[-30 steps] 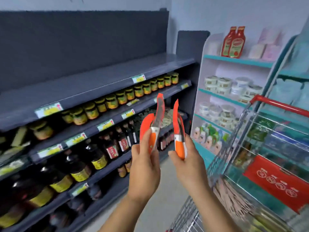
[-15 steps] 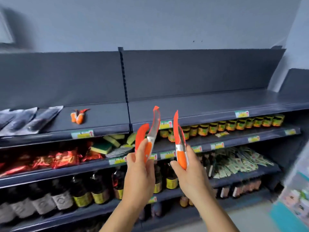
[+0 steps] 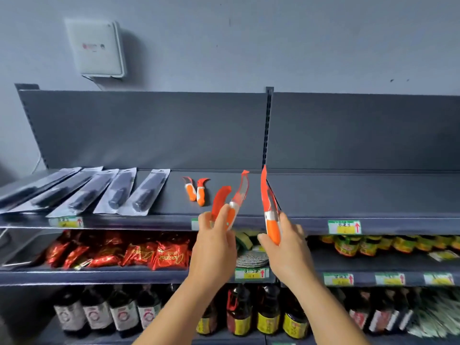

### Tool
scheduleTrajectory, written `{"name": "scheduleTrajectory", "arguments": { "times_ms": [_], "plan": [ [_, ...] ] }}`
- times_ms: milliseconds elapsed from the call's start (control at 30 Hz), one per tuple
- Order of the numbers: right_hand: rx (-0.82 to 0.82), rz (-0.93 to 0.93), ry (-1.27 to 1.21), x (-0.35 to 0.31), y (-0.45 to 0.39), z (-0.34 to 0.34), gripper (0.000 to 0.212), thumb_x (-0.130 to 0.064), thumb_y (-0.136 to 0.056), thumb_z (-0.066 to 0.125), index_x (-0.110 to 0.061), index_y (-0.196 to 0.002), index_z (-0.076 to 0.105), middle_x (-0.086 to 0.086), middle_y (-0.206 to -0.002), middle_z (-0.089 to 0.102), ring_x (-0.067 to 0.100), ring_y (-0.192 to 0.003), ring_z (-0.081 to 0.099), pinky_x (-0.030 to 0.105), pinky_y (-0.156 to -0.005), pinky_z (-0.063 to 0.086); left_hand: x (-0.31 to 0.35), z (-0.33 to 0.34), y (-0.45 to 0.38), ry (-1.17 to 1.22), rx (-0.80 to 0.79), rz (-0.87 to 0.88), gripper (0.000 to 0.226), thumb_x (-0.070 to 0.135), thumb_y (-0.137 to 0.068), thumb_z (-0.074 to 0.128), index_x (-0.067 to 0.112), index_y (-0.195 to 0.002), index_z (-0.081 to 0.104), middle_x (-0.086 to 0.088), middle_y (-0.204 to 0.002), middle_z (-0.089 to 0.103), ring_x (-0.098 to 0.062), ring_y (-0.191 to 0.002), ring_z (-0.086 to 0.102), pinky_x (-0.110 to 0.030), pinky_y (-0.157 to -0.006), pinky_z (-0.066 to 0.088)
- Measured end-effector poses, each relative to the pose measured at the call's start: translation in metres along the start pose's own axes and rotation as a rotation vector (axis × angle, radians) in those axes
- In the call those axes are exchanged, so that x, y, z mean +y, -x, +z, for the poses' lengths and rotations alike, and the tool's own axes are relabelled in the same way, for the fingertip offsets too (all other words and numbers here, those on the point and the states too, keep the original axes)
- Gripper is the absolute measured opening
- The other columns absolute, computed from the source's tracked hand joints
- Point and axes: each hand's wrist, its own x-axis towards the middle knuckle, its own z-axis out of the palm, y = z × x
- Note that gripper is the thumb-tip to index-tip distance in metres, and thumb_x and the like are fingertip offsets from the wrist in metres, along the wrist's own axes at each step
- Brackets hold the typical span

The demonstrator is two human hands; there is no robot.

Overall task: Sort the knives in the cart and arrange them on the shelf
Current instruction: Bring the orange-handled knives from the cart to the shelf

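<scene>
My left hand point(image 3: 215, 241) grips two orange knives point(image 3: 230, 199) by their handles, curved blades fanned upward in front of the top shelf point(image 3: 348, 195). In my right hand point(image 3: 286, 241) is one more orange-handled knife point(image 3: 270, 215), blade pointing straight up. Two small orange knives point(image 3: 196, 191) lie side by side on the top shelf, just left of my hands. Further left on that shelf lie several black knives in clear packs point(image 3: 99, 192), fanned in a row. The cart is out of view.
The top shelf is bare to the right of the upright post point(image 3: 268, 130). Below are red snack bags point(image 3: 139, 253), sponges, jars point(image 3: 368, 245) and dark bottles point(image 3: 268, 314). A white box point(image 3: 95, 47) hangs on the wall above.
The view has swung left from the cart to face the shelf squarely. Both hands kept their knives and now sit close to the top shelf near the two lying orange knives.
</scene>
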Motion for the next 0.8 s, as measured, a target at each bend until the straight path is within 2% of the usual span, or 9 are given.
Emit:
{"name": "scheduleTrajectory", "arguments": {
  "times_ms": [100, 200, 267, 367, 433, 500, 600, 667, 800],
  "plan": [
    [-0.010, -0.004, 0.035, -0.012, -0.033, 0.012, 0.060, -0.040, -0.092, 0.055, -0.022, -0.143, 0.030, 0.007, -0.129, 0.041, 0.022, -0.094, 0.053, 0.028, -0.071, 0.039, -0.010, 0.000, -0.029, -0.037, 0.000, -0.017, 0.050, 0.013, -0.096, 0.041, 0.039, -0.137, 0.031, -0.002, -0.129, 0.030, -0.027, -0.084, 0.056, -0.035, -0.068, 0.049],
    [-0.039, -0.017, 0.066, -0.019, -0.069, 0.026, 0.058, -0.039, -0.092, 0.056, -0.021, -0.140, 0.031, 0.007, -0.129, 0.041, 0.025, -0.094, 0.055, 0.029, -0.072, 0.041, -0.020, 0.006, -0.059, -0.055, 0.006, -0.034, 0.048, 0.011, -0.095, 0.040, 0.036, -0.135, 0.032, -0.002, -0.135, 0.025, -0.029, -0.093, 0.057, -0.041, -0.075, 0.052],
    [-0.045, -0.036, 0.068, -0.022, -0.095, 0.036, 0.056, -0.036, -0.091, 0.059, -0.020, -0.138, 0.032, 0.006, -0.129, 0.043, 0.025, -0.093, 0.057, 0.032, -0.072, 0.046, -0.027, 0.014, -0.081, -0.081, 0.018, -0.040, 0.048, 0.010, -0.094, 0.041, 0.035, -0.134, 0.033, 0.001, -0.138, 0.019, -0.030, -0.098, 0.056, -0.044, -0.075, 0.052],
    [-0.082, -0.057, 0.079, -0.025, -0.135, 0.050, 0.054, -0.032, -0.091, 0.059, -0.018, -0.136, 0.033, 0.007, -0.127, 0.047, 0.028, -0.097, 0.057, 0.033, -0.073, 0.044, -0.037, 0.027, -0.115, -0.127, 0.046, -0.021, 0.054, 0.008, -0.093, 0.042, 0.039, -0.136, 0.032, 0.012, -0.137, 0.012, -0.025, -0.113, 0.048, -0.035, -0.068, 0.046],
    [-0.118, -0.059, 0.096, -0.027, -0.160, 0.060, 0.050, -0.029, -0.091, 0.059, -0.017, -0.133, 0.035, 0.009, -0.123, 0.050, 0.030, -0.098, 0.057, 0.033, -0.073, 0.044, -0.042, 0.037, -0.136, -0.163, 0.053, -0.038, 0.055, 0.007, -0.093, 0.042, 0.039, -0.136, 0.034, 0.010, -0.140, 0.013, -0.019, -0.125, 0.035, -0.030, -0.068, 0.039],
    [-0.146, -0.051, 0.108, -0.028, -0.183, 0.070, 0.050, -0.027, -0.091, 0.058, -0.018, -0.134, 0.034, 0.010, -0.122, 0.052, 0.032, -0.101, 0.057, 0.037, -0.078, 0.047, -0.049, 0.048, -0.157, -0.212, 0.053, -0.051, 0.055, 0.006, -0.092, 0.043, 0.038, -0.136, 0.036, 0.006, -0.142, 0.018, -0.016, -0.126, 0.029, -0.028, -0.072, 0.038],
    [-0.197, -0.018, 0.158, -0.027, -0.212, 0.085, 0.049, -0.025, -0.092, 0.056, -0.016, -0.135, 0.033, 0.012, -0.124, 0.051, 0.034, -0.108, 0.055, 0.038, -0.081, 0.045, -0.061, 0.063, -0.183, -0.284, 0.020, -0.106, 0.056, 0.007, -0.089, 0.045, 0.037, -0.136, 0.036, 0.001, -0.142, 0.024, -0.025, -0.122, 0.039, -0.035, -0.089, 0.043],
    [-0.224, 0.003, 0.210, -0.024, -0.227, 0.094, 0.043, -0.026, -0.093, 0.057, -0.014, -0.129, 0.036, 0.013, -0.123, 0.052, 0.034, -0.111, 0.054, 0.037, -0.083, 0.044, -0.066, 0.070, -0.195, -0.363, -0.032, -0.160, 0.057, 0.009, -0.088, 0.045, 0.035, -0.137, 0.033, -0.003, -0.142, 0.027, -0.028, -0.119, 0.042, -0.038, -0.094, 0.041],
    [-0.260, 0.030, 0.283, -0.023, -0.247, 0.106, 0.038, -0.026, -0.095, 0.054, -0.012, -0.127, 0.039, 0.015, -0.129, 0.046, 0.035, -0.120, 0.046, 0.037, -0.092, 0.041, -0.073, 0.079, -0.212, -0.523, -0.160, -0.223, 0.060, 0.014, -0.092, 0.043, 0.028, -0.147, 0.025, -0.008, -0.148, 0.019, -0.032, -0.126, 0.036, -0.037, -0.102, 0.034]
  ]
}}
